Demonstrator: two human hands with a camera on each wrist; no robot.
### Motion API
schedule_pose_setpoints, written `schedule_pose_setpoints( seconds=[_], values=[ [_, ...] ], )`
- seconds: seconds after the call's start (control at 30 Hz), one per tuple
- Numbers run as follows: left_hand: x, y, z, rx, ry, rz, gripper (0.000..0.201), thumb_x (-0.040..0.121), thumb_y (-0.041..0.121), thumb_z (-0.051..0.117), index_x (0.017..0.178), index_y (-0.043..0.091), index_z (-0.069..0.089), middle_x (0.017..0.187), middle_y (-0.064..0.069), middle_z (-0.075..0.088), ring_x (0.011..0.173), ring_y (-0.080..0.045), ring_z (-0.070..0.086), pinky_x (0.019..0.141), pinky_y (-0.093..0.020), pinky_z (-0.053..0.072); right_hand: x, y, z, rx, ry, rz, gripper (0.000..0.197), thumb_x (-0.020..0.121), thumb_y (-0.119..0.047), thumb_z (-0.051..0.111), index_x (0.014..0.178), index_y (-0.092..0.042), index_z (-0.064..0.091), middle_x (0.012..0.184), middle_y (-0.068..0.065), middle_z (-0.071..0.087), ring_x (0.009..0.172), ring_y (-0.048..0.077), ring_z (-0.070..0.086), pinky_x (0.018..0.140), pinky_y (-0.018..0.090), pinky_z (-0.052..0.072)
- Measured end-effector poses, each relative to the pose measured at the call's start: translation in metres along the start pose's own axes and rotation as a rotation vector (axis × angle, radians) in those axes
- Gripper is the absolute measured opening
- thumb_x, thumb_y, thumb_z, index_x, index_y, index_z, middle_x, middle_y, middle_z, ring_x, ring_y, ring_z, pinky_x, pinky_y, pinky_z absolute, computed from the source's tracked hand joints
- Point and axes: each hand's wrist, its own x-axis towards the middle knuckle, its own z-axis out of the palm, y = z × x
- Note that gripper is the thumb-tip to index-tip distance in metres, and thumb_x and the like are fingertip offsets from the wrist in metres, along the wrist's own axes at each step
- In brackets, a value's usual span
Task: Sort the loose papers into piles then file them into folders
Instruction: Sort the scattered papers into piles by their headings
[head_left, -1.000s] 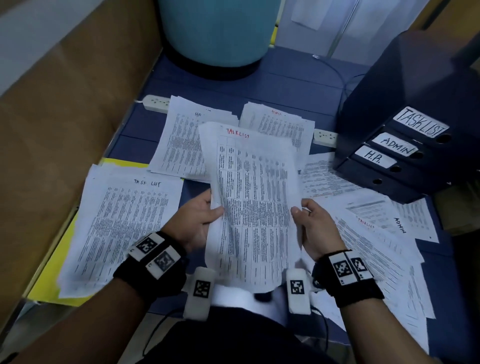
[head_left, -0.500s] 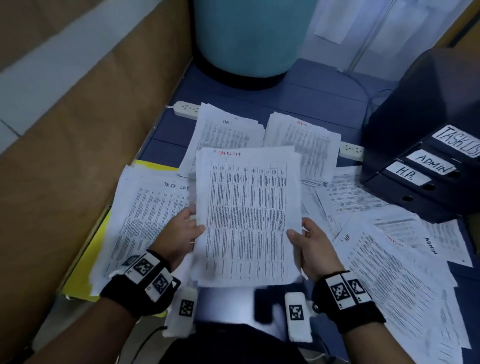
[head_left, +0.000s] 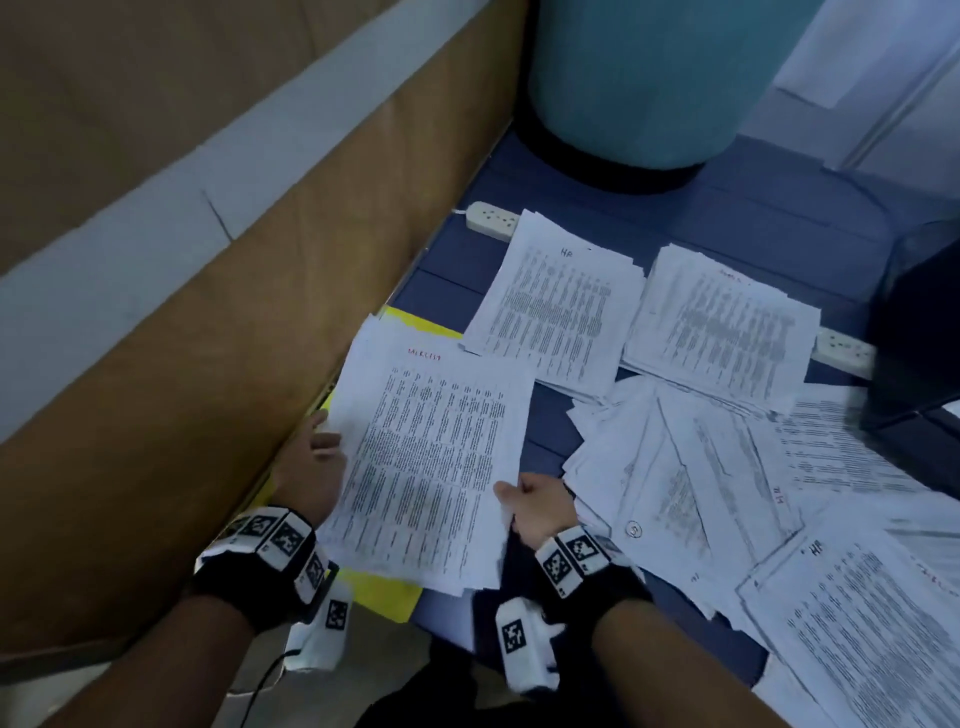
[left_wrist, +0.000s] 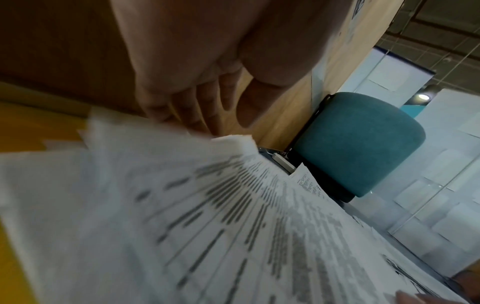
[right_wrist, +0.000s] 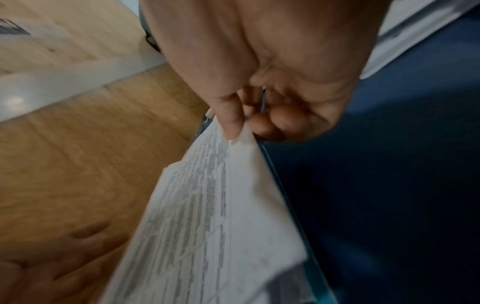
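surface (head_left: 649, 218): blue; every paper in view is carried on it, against a wooden panel on the left
progress: sorting is judged partly done; three piles are formed, none is seen filed, so filing is wholly left
binder (head_left: 919, 332): only a dark corner is seen at the right edge; nothing is seen going into it
loose papers (head_left: 691, 467): a fanned, unsorted heap is spread right of centre and toward the near right, some sheets marked HR
tasklist pile (head_left: 431, 467): laid at the left over a yellow folder (head_left: 384, 592); a red heading is seen on the top sheet; its long axis is run from near to far, tilted slightly right, heading at the far end
HR pile (head_left: 556, 317): set behind the tasklist pile, long axis likewise near to far, heading away from the person
third pile (head_left: 722, 327): set just right of the HR pile; its heading is too faint to be read
left hand (head_left: 311, 473): fingers are held fairly straight against the pile's left edge; nothing is clasped
right hand (head_left: 535, 509): the near right corner of the top sheets is pinched between thumb and curled fingers
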Motion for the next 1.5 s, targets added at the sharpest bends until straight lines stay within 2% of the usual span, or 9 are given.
schedule_pose_setpoints(
  seconds=[0.1, 0.2, 0.33, 0.63, 0.87, 1.0, 1.13, 1.3, 1.5],
  values=[
    [-0.004, -0.007, -0.003, 0.07, -0.003, -0.006, 0.052, 0.093, 0.002, 0.053, 0.142, 0.014, 0.041, 0.14, -0.011, 0.046, 0.121, -0.027, 0.048, 0.091, -0.037, 0.041, 0.007, 0.0, 0.013, -0.073, 0.002, 0.047, 0.047, 0.088, -0.024, 0.067, 0.051, -0.014, 0.039, 0.057, 0.014, 0.05, 0.052, 0.025, 0.047, 0.055, 0.032, 0.038],
    [-0.012, -0.013, 0.003, 0.11, -0.026, 0.013, 0.047, 0.092, 0.007, 0.055, 0.136, 0.022, 0.047, 0.141, -0.008, 0.044, 0.128, -0.026, 0.043, 0.099, -0.042, 0.04, 0.005, -0.001, 0.009, -0.019, -0.117, 0.09, 0.04, 0.093, -0.025, 0.065, 0.062, -0.011, 0.046, 0.05, 0.004, 0.057, 0.045, 0.017, 0.057, 0.044, 0.025, 0.046],
    [-0.031, -0.001, 0.025, 0.174, -0.105, 0.144, 0.039, 0.092, 0.011, 0.057, 0.126, 0.028, 0.053, 0.129, 0.004, 0.049, 0.122, -0.015, 0.047, 0.1, -0.035, 0.041, -0.003, 0.003, -0.014, 0.128, -0.033, 0.078, 0.032, 0.09, -0.02, 0.068, 0.071, -0.01, 0.044, 0.053, 0.007, 0.053, 0.04, 0.022, 0.053, 0.038, 0.025, 0.04],
    [-0.074, 0.071, 0.142, 0.049, -0.529, 0.422, 0.032, 0.088, -0.005, 0.052, 0.111, 0.015, 0.059, 0.105, -0.004, 0.062, 0.101, -0.016, 0.057, 0.092, -0.026, 0.043, -0.044, 0.058, -0.164, 0.13, 0.239, -0.006, 0.02, 0.091, -0.02, 0.065, 0.075, -0.012, 0.055, 0.071, 0.005, 0.064, 0.054, 0.017, 0.059, 0.05, 0.026, 0.045],
    [-0.126, 0.095, 0.261, 0.063, -0.818, 0.458, 0.024, 0.082, 0.009, 0.054, 0.099, 0.026, 0.059, 0.097, 0.003, 0.061, 0.091, -0.014, 0.058, 0.09, -0.025, 0.044, -0.084, 0.157, -0.285, 0.064, 0.546, 0.178, 0.018, 0.086, -0.023, 0.07, 0.074, -0.016, 0.059, 0.076, 0.003, 0.068, 0.074, 0.027, 0.066, 0.073, 0.04, 0.055],
    [-0.163, 0.094, 0.315, 0.201, -0.943, 0.392, 0.028, 0.088, 0.002, 0.058, 0.113, 0.016, 0.059, 0.106, -0.005, 0.059, 0.095, -0.015, 0.055, 0.082, -0.022, 0.042, -0.107, 0.208, -0.332, -0.022, 0.601, 0.33, 0.014, 0.085, -0.024, 0.072, 0.09, -0.017, 0.062, 0.095, 0.0, 0.066, 0.09, 0.025, 0.062, 0.07, 0.029, 0.043],
    [-0.191, 0.09, 0.352, 0.399, -0.91, 0.428, 0.047, 0.083, 0.016, 0.062, 0.129, 0.013, 0.053, 0.124, -0.013, 0.058, 0.1, -0.02, 0.056, 0.084, -0.021, 0.039, -0.111, 0.248, -0.359, -0.17, 0.563, 0.484, 0.062, 0.072, -0.036, 0.082, 0.126, -0.016, 0.058, 0.126, 0.01, 0.057, 0.107, 0.03, 0.058, 0.086, 0.038, 0.051],
    [-0.207, 0.086, 0.379, 0.575, -0.762, 0.439, 0.06, 0.085, 0.012, 0.064, 0.139, 0.016, 0.04, 0.132, -0.013, 0.054, 0.12, -0.026, 0.051, 0.097, -0.028, 0.039, -0.112, 0.273, -0.366, -0.218, 0.486, 0.475, 0.057, 0.078, -0.036, 0.075, 0.129, -0.018, 0.056, 0.134, 0.009, 0.048, 0.118, 0.031, 0.049, 0.094, 0.039, 0.048],
    [-0.22, 0.099, 0.38, 0.462, -0.5, 0.677, 0.064, 0.076, -0.003, 0.07, 0.135, 0.008, 0.047, 0.125, -0.017, 0.041, 0.093, -0.023, 0.049, 0.095, -0.03, 0.044, -0.104, 0.276, -0.399, -0.259, 0.466, 0.394, 0.057, 0.078, -0.037, 0.075, 0.128, -0.02, 0.054, 0.127, 0.009, 0.047, 0.114, 0.028, 0.051, 0.094, 0.039, 0.049]
  ],
)
